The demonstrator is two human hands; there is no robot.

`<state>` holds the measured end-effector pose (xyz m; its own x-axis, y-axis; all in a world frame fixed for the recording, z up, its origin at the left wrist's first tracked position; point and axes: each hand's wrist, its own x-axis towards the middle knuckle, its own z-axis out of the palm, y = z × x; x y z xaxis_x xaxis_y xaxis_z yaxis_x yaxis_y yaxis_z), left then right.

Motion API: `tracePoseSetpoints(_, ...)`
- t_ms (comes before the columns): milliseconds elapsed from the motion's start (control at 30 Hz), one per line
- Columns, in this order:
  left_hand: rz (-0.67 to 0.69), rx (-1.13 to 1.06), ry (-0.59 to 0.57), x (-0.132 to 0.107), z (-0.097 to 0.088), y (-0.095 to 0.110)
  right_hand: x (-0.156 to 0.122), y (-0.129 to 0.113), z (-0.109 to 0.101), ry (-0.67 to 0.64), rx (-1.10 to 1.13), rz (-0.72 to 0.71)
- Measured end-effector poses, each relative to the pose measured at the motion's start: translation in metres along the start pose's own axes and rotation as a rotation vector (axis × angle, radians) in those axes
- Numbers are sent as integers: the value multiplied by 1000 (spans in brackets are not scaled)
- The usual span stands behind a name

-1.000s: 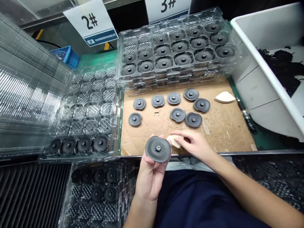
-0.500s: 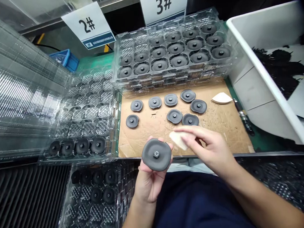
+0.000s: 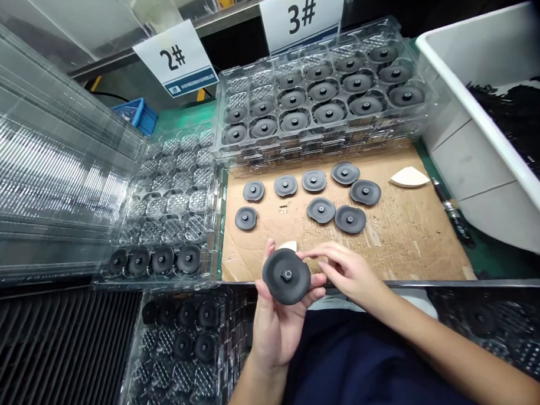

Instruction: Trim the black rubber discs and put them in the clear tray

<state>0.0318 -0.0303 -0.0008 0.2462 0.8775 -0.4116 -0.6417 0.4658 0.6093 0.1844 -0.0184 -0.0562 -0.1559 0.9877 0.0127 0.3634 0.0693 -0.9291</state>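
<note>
A round, dark grey rubber-like disc [image 3: 287, 290] with a small hex-shaped stub at its centre rests in my left hand [image 3: 281, 329]. Its fingers and thumb are curled round the rim, with the dished face up. My right hand [image 3: 350, 273] reaches in from the right, its fingertips at the disc's upper right rim. A gap shows between its thumb and forefinger. Just beyond the disc a white wedge-shaped pad [image 3: 289, 245] shows, partly hidden by the disc. Several similar discs [image 3: 321, 209] lie on the cardboard sheet [image 3: 275, 229] in front.
A clear plastic tray stack [image 3: 323, 132] holding discs stands behind the cardboard. Another clear tray [image 3: 166, 283] is at left. A second white wedge [image 3: 409, 177] and a dark-handled tool [image 3: 454, 214] lie at right, beside a white bin [image 3: 465, 95] of black pieces.
The white wedge has left my right hand's fingers and now shows behind the disc. My right hand has moved left to the disc's rim. The whole view has shifted slightly.
</note>
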Motion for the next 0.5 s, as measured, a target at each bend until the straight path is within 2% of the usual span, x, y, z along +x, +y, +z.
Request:
tracePoseSetpoints(67, 202, 238, 8, 4, -1, -4, -21, -4, -11, -15, -13, 47)
tracePoseSetpoints(133, 404, 522, -33, 8, -2, -6, -38, -5, -15, 53, -41, 115)
tracePoseSetpoints(200, 497, 699, -77, 10, -3, -7, -50, -4, -17, 165, -88, 114)
tracePoseSetpoints(233, 517, 730, -100, 10, -4, -7, -53, -4, -19, 203, -116, 60)
tracePoseSetpoints(300, 542, 747, -137, 9, -4, -4, -52, -6, -26, 174, -190, -120)
tracePoseSetpoints(400, 536, 814, -172, 7, -6, 1, -35, -16, -45, -20, -333, -363)
tracePoseSetpoints(500, 280, 845, -129, 4, -11, 1, -15, -31, -56, -113, -359, -474)
